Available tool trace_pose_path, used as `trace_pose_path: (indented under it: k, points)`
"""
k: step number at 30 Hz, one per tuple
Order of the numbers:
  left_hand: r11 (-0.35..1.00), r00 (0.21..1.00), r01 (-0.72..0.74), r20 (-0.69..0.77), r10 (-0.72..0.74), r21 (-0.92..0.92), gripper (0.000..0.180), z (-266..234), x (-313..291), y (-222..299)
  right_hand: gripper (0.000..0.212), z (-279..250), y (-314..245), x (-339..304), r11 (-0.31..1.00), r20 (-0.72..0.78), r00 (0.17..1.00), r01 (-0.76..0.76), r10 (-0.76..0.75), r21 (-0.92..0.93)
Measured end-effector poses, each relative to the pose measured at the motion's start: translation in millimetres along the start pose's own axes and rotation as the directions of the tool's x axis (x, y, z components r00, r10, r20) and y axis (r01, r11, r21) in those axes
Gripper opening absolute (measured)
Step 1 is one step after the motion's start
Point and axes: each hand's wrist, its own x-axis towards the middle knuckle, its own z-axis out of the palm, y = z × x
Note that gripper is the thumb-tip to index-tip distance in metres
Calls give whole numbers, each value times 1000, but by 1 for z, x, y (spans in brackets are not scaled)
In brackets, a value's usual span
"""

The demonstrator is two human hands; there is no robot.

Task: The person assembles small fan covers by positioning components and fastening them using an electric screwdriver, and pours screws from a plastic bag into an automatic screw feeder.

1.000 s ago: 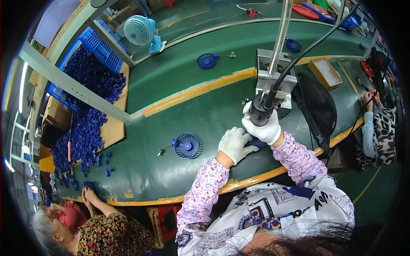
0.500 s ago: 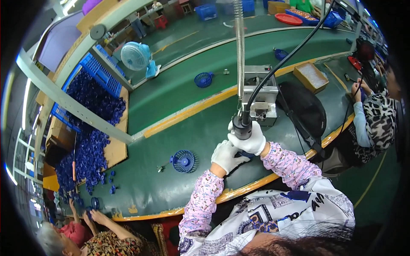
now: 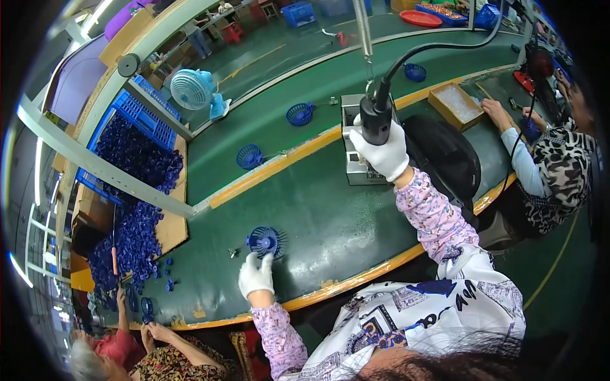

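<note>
My right hand, in a white glove, is wrapped around a black electric screwdriver hanging from a coil spring. It is raised in front of a metal fixture. My left hand, also gloved, is at the near rim of a round dark blue slatted fan housing on the green bench. Its fingers are apart, and whether they touch the rim is hard to tell. A small metal piece lies just left of that housing.
More blue housings lie on the green belt beyond a yellow-edged rail. A heap of small blue parts fills the left end. A black bag and a carton are at right. Co-workers sit on both sides.
My right hand has lifted the screwdriver up and away. My left hand has moved left to the housing on the bench. Another blue housing now lies at the belt's near edge.
</note>
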Motion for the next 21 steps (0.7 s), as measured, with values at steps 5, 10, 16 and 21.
trace_pose_path:
  k: [5, 10, 16, 21]
  points:
    - [938, 959, -281, -36, 280, -203, 36, 27, -6, 15, 25, -1, -8, -18, 999, 25, 999, 27, -27, 28]
    - [662, 657, -628, 176, 733, -409, 29, 46, 14, 100, 21, -8, -21, -40, 938, 65, 974, -226, 217, 263]
    - [496, 470, -669, 202, 859, -554, 31, 66, 12, 146, 25, -12, -14, -56, 953, 70, 970, -241, 231, 185]
    - [380, 448, -726, 24, 894, -573, 29, 79, 10, 143, 25, -6, -4, -64, 958, 55, 980, -199, 192, 205]
